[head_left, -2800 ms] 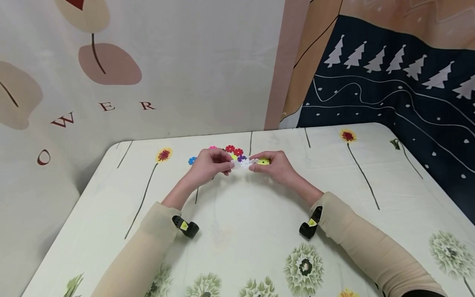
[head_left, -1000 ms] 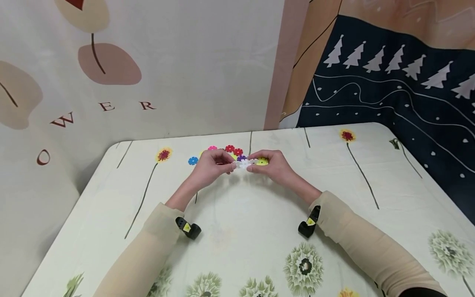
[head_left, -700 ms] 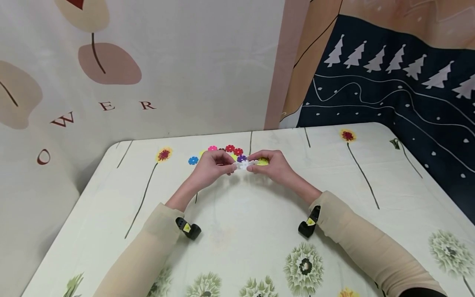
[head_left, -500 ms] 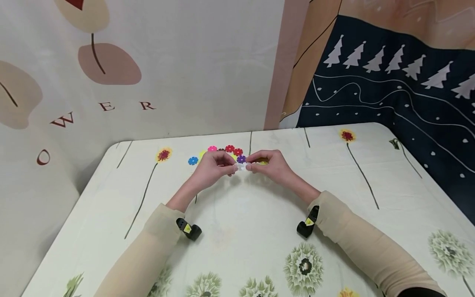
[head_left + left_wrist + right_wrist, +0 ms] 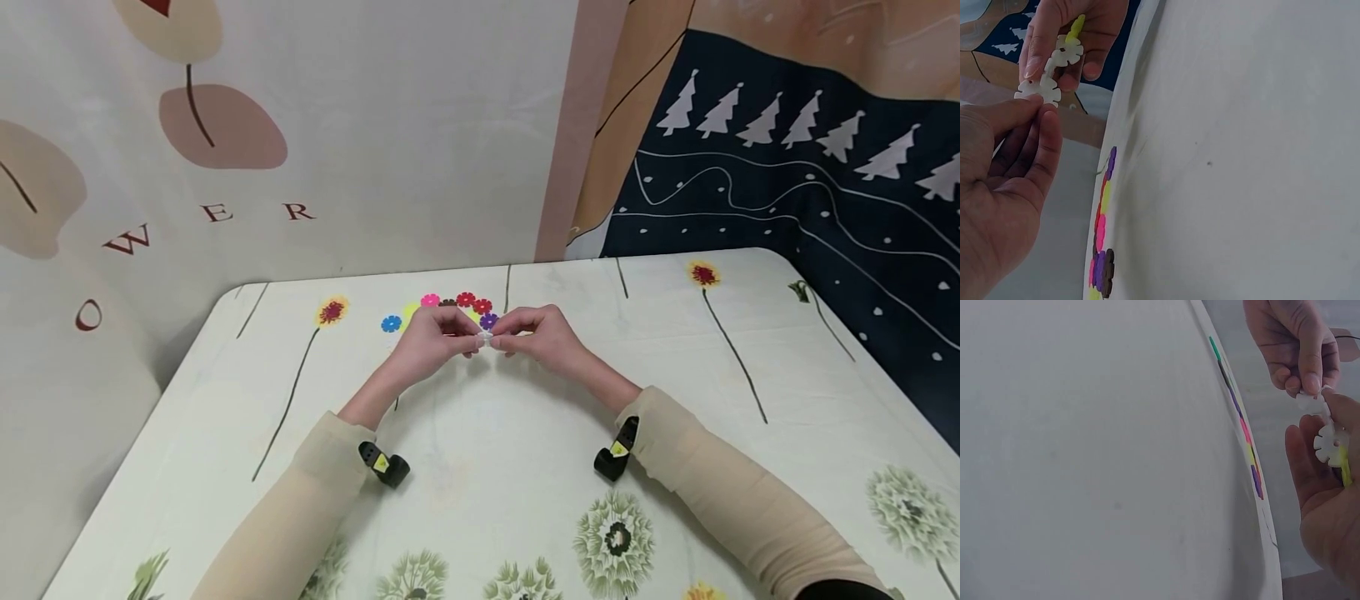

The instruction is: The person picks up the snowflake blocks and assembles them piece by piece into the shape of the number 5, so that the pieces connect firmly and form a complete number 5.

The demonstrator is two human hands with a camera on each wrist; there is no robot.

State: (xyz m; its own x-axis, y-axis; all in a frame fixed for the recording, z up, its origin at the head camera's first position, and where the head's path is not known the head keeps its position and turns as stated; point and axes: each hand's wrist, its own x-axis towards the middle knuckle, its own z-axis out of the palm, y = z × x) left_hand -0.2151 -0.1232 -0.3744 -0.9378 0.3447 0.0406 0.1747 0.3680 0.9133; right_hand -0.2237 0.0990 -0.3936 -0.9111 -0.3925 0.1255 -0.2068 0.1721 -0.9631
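Above the far middle of the table, my left hand [image 5: 427, 343] pinches a white notched snowflake disc [image 5: 1049, 94] between thumb and fingers. My right hand [image 5: 546, 340] faces it, fingertips almost meeting the left ones, and pinches the same small chain of interlocking discs. The left wrist view shows a second white disc [image 5: 1070, 52] in that chain, with a yellow disc [image 5: 1075, 28] at its far end by the right palm. From the head view only a sliver of white shows between the fingertips, and the yellow disc is hidden.
Loose flower-shaped discs lie behind the hands near the table's back edge, among them a blue disc [image 5: 392, 323], a pink disc [image 5: 430, 300], a red disc [image 5: 466, 298] and a purple disc [image 5: 488, 321]. A printed cloth [image 5: 480, 467] covers the table.
My right hand has moved slightly left, closing the gap to my left hand. The white discs between them have turned, and the yellow disc has gone from sight in the head view.
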